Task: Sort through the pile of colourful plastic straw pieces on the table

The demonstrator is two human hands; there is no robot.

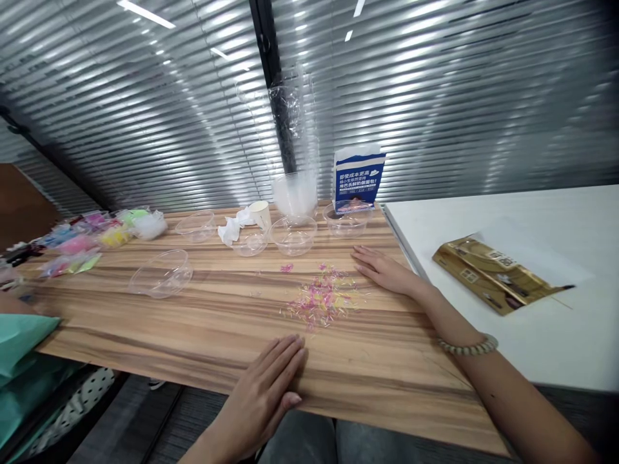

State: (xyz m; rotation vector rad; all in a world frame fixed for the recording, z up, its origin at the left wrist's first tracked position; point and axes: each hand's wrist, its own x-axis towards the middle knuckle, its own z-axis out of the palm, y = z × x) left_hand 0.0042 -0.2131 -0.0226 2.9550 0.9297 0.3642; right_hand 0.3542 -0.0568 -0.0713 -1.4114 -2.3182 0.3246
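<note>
A loose pile of small pink, yellow and clear tube-like bits (325,296) lies spread on the wooden table (217,328). My left hand (268,385) rests at the table's front edge, fingers stretched out, nearer to me than the pile and holding nothing. To the right of the pile, my right hand (384,269) lies flat with its fingers extended, also without anything in it. A beaded bracelet (468,347) circles my right wrist. Beyond the pile stand clear plastic bowls, one in the middle (293,237) and one at the right (347,222).
Further clear bowls (162,276) stand to the left. A paper cup (260,214), crumpled tissue (229,231), stacked containers (294,193) and a blue bag (358,177) line the back. Colourful packets (80,243) lie far left, near a person's green garment (22,341). A gold packet (498,274) rests on the white table (546,354).
</note>
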